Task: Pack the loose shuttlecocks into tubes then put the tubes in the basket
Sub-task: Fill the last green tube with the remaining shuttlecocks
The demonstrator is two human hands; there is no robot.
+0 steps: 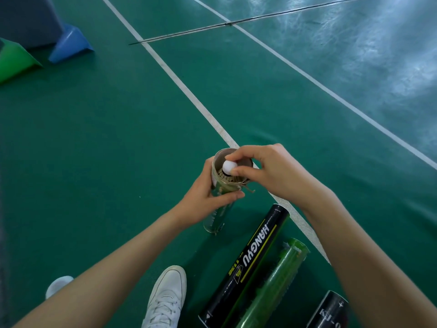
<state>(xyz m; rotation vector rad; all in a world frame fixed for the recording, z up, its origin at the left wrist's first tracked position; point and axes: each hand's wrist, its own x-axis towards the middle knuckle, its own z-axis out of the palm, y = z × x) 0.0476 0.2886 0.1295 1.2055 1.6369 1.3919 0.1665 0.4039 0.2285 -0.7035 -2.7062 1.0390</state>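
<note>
Shuttlecock (229,167): head view, just below the frame's middle toward 6 o'clock. Its white cork is up and its skirt is already inside the mouth of the held tube (218,209).
Right hand (272,171): coming in from 3 o'clock, your thumb and forefinger pinch the cork. The other fingers curl above the rim.
Left hand (203,202): your fingers are wrapped round the tube's upper part with the thumb across its near side, holding it tilted.
Spare tubes: a black tube (246,266), a green tube (274,287) and a second black tube (328,311) lie on the floor at 5 o'clock, beside your right forearm.
Surroundings: a white shoe (165,299) is at 7 o'clock, and a blue wedge (71,43) and a green wedge (14,60) are at 10 o'clock. A white court line (189,93) runs under your hands.
Risk: the torn rim (246,185) at the mouth's near edge could, I judge, snag the feathers if you push crooked. Pressing hard on the cork could crush the skirt against whatever sits below. A slack left grip could let the tilted tube slip.
Hidden: you cannot tell how many shuttlecocks are already inside, whether the lower end is capped, or whether it touches the floor. The basket is not in view, nor are any loose shuttlecocks. The second black tube is cut off by the bottom edge.
</note>
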